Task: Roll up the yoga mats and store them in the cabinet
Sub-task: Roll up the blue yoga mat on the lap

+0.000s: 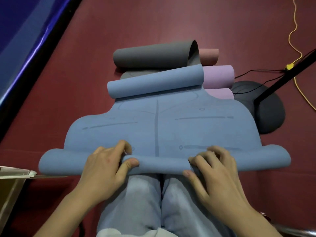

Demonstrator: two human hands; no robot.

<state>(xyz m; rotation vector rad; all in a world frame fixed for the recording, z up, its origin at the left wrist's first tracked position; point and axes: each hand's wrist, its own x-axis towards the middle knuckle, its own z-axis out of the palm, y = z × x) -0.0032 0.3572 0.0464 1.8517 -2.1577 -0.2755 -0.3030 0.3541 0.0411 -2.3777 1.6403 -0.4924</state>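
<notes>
The left hand (102,166) grips the near rolled edge of the blue yoga mat (162,127) at seven o'clock; the right hand (215,170) clamps the same roll at five. The grey mat (153,55) lies at twelve on the floor (171,17).

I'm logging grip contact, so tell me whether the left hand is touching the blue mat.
Touching. The head view shows the left hand gripping the blue mat's rolled near edge, thumb and fingers wrapped round it.
</notes>
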